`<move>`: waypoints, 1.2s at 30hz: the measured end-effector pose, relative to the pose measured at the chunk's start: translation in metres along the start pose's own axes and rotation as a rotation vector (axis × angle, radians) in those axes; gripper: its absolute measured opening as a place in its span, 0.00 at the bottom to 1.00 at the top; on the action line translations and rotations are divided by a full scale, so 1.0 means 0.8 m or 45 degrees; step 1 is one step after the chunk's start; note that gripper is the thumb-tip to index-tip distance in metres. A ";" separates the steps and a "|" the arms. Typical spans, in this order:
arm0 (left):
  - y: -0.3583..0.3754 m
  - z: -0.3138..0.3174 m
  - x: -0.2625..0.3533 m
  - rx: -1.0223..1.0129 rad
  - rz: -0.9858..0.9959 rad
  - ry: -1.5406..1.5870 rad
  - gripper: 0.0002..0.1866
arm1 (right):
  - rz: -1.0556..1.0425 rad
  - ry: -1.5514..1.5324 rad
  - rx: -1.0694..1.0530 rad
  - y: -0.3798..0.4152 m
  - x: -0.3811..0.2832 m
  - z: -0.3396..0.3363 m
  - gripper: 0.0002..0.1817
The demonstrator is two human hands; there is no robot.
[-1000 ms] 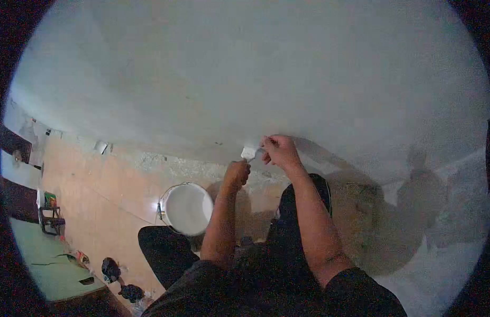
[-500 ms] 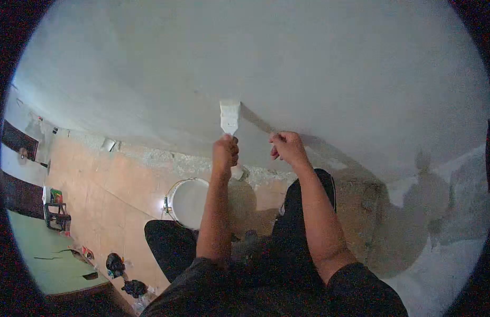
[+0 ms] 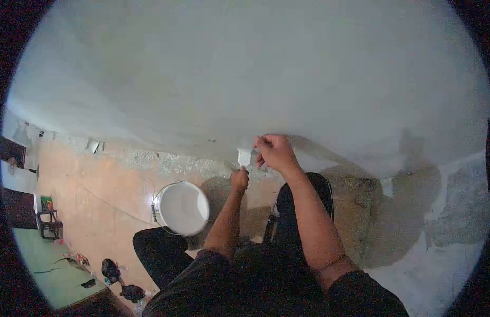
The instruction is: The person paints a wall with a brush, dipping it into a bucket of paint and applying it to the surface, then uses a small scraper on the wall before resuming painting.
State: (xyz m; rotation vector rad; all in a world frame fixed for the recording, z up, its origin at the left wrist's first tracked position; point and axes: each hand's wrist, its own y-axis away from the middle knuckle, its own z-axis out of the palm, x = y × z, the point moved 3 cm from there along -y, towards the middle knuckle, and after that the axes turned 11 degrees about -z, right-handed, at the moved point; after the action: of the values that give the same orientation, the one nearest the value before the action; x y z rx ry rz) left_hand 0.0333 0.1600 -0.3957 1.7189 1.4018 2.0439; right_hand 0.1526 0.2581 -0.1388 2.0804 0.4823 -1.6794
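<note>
My left hand (image 3: 239, 180) is closed around the handle of a flat paintbrush (image 3: 245, 157) coated in white, its broad end up against the lower part of the pale wall (image 3: 245, 74). Just right of the brush and higher, my right hand (image 3: 276, 153) is held close to the wall with fingers curled in and the fingertips together. Whatever may be between those fingertips is hidden. Left of my left forearm, a white bucket (image 3: 205, 211) with a wire handle stands on the floor, holding a smooth whitish mix.
A rough, crumbly strip (image 3: 165, 163) runs along the foot of the wall. On the tan floor (image 3: 86, 201) at left are a dark chair (image 3: 48, 226) and black bags (image 3: 111, 270). My bent knees flank the space below my hands.
My left hand has drawn the brush down the wall and slightly right. My right hand has shifted a little left, closer to the brush. The view has shifted somewhat.
</note>
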 end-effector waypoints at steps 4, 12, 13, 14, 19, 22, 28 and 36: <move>-0.051 -0.001 -0.066 -0.118 0.113 -0.502 0.16 | 0.009 0.007 -0.074 0.001 -0.011 0.002 0.17; 0.020 -0.004 0.030 0.196 1.233 -1.369 0.08 | 0.011 0.075 -0.018 0.003 -0.009 -0.004 0.18; 0.037 -0.003 0.052 0.258 1.226 -1.372 0.11 | -0.035 0.105 -0.019 0.004 -0.010 -0.006 0.18; 0.044 -0.006 0.057 0.256 1.227 -1.376 0.11 | -0.034 0.102 -0.017 0.008 -0.009 -0.006 0.18; 0.139 -0.022 0.104 0.006 0.205 -0.028 0.24 | -0.040 0.063 0.018 0.015 -0.012 -0.011 0.18; 0.137 -0.020 0.091 -0.185 0.305 0.355 0.25 | -0.050 0.054 0.014 0.016 -0.010 -0.014 0.18; 0.021 -0.002 0.041 -0.209 0.314 0.143 0.22 | -0.020 0.064 -0.052 0.015 -0.009 -0.011 0.15; -0.028 0.017 -0.038 0.070 -0.256 0.008 0.18 | 0.014 0.019 -0.074 0.000 0.004 0.001 0.17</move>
State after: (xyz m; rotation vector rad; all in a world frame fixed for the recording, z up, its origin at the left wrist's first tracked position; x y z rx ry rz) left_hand 0.0455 0.1613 -0.4341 1.5220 1.5754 1.9232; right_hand 0.1525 0.2575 -0.1418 2.0518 0.5176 -1.6259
